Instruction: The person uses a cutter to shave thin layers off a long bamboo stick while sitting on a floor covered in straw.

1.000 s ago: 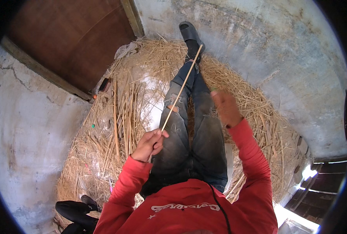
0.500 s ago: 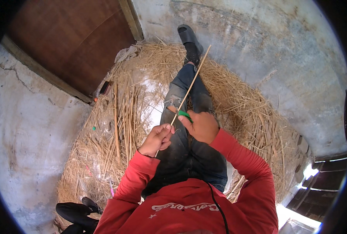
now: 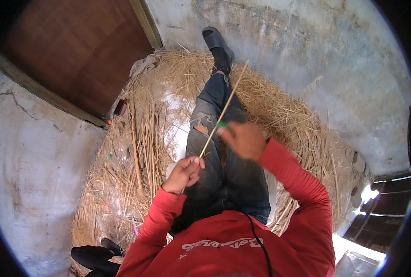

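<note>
Seated on a concrete floor point(image 3: 335, 69) strewn with a wide heap of straw point(image 3: 288, 111), legs in dark jeans point(image 3: 214, 152) stretched out over it, black shoe point(image 3: 218, 42) at the far end. Brown wooden door point(image 3: 71, 51) at upper left, cracked plastered wall point(image 3: 25, 175) along the left side. Loose pile of longer reed stalks point(image 3: 143, 138) lying on the straw just left of the legs.

Change from a second ago: right hand point(image 3: 243, 138), then raised and apart from the stalk with nothing in it, now down at the stalk's middle, fingers curled together around a small green object point(image 3: 222, 125) that touches the stalk; exact kind of green thing too blurred to tell. Left hand point(image 3: 183, 171) unchanged, clamped on the lower end of the single straw stalk point(image 3: 224, 111) above the lap. Stalk tilted a little more toward the right than before, tip reaching past the knee toward the shoe.

Judgement: both hands now engaged on one stalk, so a working stroke along it appears to be in hand, left hand acting as anchor.
</note>
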The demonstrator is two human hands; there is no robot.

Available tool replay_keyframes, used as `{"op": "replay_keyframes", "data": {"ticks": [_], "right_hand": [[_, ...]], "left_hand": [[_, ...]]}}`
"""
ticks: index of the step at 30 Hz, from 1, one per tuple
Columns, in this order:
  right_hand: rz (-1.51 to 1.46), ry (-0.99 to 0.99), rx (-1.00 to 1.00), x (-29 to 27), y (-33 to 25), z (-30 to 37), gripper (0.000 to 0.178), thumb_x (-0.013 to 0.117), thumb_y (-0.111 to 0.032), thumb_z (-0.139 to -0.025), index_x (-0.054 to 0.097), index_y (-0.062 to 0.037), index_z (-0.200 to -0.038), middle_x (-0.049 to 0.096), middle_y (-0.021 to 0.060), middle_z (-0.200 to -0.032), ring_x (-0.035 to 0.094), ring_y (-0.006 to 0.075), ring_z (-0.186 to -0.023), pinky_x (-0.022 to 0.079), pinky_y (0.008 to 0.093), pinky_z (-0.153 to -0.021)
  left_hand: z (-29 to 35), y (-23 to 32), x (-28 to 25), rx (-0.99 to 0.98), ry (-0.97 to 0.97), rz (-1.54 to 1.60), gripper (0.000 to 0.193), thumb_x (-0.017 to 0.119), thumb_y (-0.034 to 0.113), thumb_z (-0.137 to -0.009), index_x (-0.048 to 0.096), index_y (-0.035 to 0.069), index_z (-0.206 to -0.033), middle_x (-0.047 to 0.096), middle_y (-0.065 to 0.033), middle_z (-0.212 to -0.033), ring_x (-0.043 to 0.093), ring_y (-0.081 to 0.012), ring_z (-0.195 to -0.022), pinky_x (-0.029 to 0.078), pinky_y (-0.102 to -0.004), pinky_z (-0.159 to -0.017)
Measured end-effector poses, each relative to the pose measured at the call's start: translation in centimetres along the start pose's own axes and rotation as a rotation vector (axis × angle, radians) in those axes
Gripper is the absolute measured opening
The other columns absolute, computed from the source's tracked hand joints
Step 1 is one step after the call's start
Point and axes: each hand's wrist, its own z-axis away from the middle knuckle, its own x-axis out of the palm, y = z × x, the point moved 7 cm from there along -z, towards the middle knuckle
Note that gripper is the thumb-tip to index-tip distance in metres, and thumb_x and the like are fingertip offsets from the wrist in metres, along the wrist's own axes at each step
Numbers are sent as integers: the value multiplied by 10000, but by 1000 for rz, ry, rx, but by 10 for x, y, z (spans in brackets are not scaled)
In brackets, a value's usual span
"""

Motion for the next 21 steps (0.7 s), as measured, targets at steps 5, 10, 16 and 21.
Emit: {"op": "replay_keyframes", "data": {"ticks": [5, 10, 16, 21], "right_hand": [[56, -134, -100, 47, -26, 26, 561, 514, -621, -996, 714, -101, -928, 674, 221, -669, 687, 434, -633, 542, 550, -591], [99, 7, -131, 48, -15, 13, 527, 520, -590, -1004, 702, -99, -952, 680, 204, -680, 682, 432, -631, 534, 543, -583], [-52, 348, 488, -23, 144, -35, 515, 490, -470, -1059, 702, -7, -1138, 716, 249, -932, 687, 449, -875, 521, 537, -792], [-80, 669, 579, -91, 324, -10, 621, 466, -552, -1055, 658, 6, -862, 562, 170, -628, 578, 326, -628, 466, 469, -636]], "left_hand": [[-21, 15, 5, 102, 24, -111, 337, 429, 311, -1137, 591, 41, -1017, 354, 50, -603, 268, -53, -447, 222, -242, -430], [-25, 29, 8, 139, 60, -123, 333, 458, 322, -1126, 591, 48, -990, 324, 62, -606, 242, -52, -443, 204, -246, -432], [9, -7, 7, -15, -67, -209, 314, 461, 313, -1124, 604, 60, -1003, 361, 73, -575, 325, -40, -457, 251, -236, -443], [51, -24, -3, -120, -151, -169, 326, 442, 301, -1132, 616, 40, -1045, 365, 69, -592, 323, -45, -478, 264, -234, -458]]}}
